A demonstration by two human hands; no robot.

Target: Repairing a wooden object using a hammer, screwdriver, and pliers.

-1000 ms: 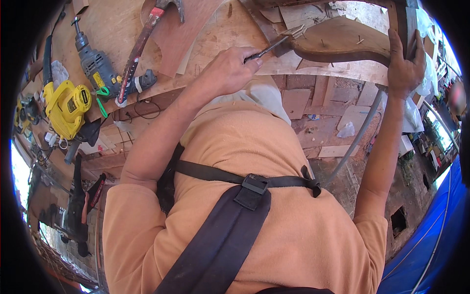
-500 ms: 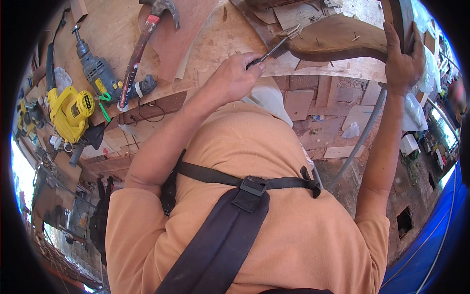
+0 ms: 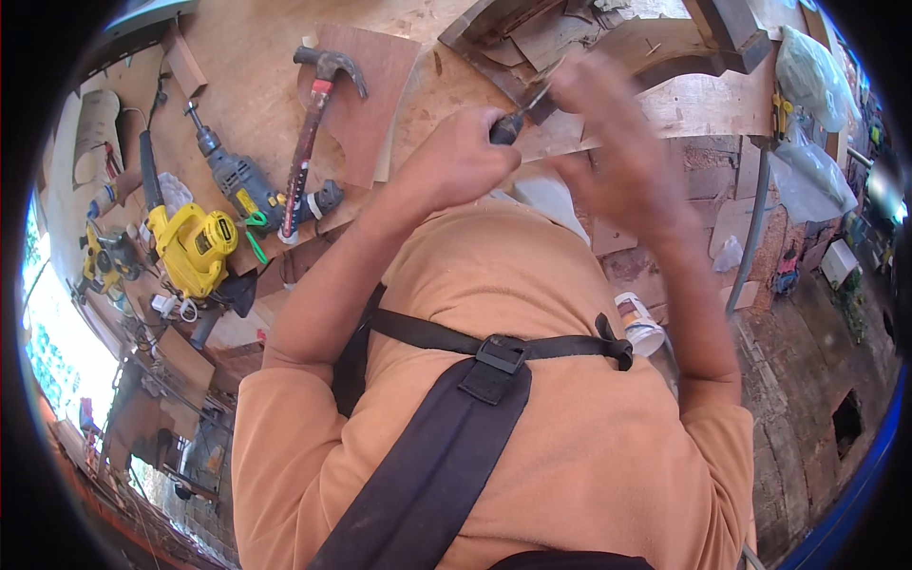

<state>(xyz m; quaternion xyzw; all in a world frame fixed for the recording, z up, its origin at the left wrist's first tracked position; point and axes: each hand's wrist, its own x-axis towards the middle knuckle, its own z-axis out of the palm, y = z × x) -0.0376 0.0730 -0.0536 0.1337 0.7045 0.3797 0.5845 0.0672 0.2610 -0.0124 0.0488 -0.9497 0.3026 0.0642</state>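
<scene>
A thin tool with a black handle and a narrow metal shaft [image 3: 505,129] is being gripped by the left hand [image 3: 464,160], and its handle is being wrapped by the curled fingers. Its metal end is being pointed up and to the right, toward a big curved frame of dark brown wood [image 3: 679,66]. The right hand [image 3: 627,161] is being shown as a blur just beside the metal end, with the thumb being set apart from the fingers; whether anything is being touched or pinched by it cannot be told. Part of the frame is being hidden by the right hand, and the frame is being held up by a wide light brown wooden table [image 3: 252,43]. Farther left, a flat reddish-brown wooden sheet [image 3: 370,114] is being partly covered by a claw hammer with a dark metal head and a red and black handle [image 3: 312,133]. A grey power drill [image 3: 242,180] is being seen to the left of the hammer, and a yellow power tool with a black tube [image 3: 195,245] is being seen near the drill
</scene>
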